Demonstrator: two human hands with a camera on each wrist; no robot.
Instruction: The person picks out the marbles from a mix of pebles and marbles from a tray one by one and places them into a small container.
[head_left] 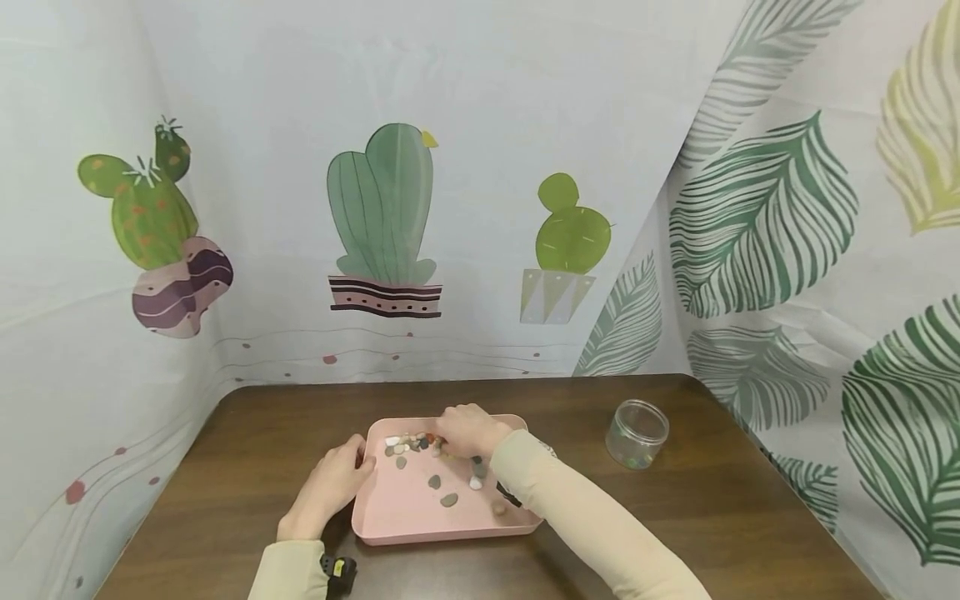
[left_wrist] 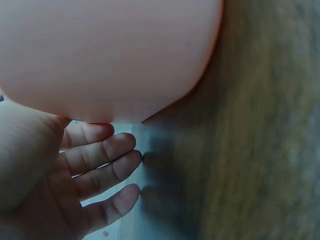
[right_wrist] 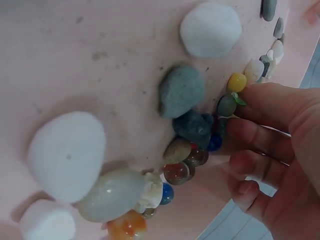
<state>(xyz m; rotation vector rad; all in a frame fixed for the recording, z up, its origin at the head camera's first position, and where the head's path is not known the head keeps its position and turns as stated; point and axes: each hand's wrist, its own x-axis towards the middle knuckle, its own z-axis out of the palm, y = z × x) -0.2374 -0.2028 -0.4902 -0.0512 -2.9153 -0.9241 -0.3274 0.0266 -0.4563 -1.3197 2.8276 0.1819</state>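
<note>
A pink tray (head_left: 405,500) on the wooden table holds scattered pebbles and small glass marbles. My left hand (head_left: 337,479) is at the tray's left side, its thumb near the rim; in the left wrist view its loosely bent fingers (left_wrist: 112,152) lie beside the outer wall, the thumb hidden. Over the tray's far side reaches my right hand (head_left: 468,429). The right wrist view shows its thumb beside a yellow bead (right_wrist: 237,82) and a green-swirled piece (right_wrist: 238,99), the forefinger just below a dark oval pebble (right_wrist: 226,105). The other fingers are bent along the tray wall.
A clear round jar (head_left: 637,433) with a few coloured marbles at its bottom stands to the right of the tray. White stones (right_wrist: 67,155), a blue marble (right_wrist: 167,194) and brown glass marbles (right_wrist: 177,172) lie in the tray. A printed curtain (head_left: 480,333) hangs behind the table.
</note>
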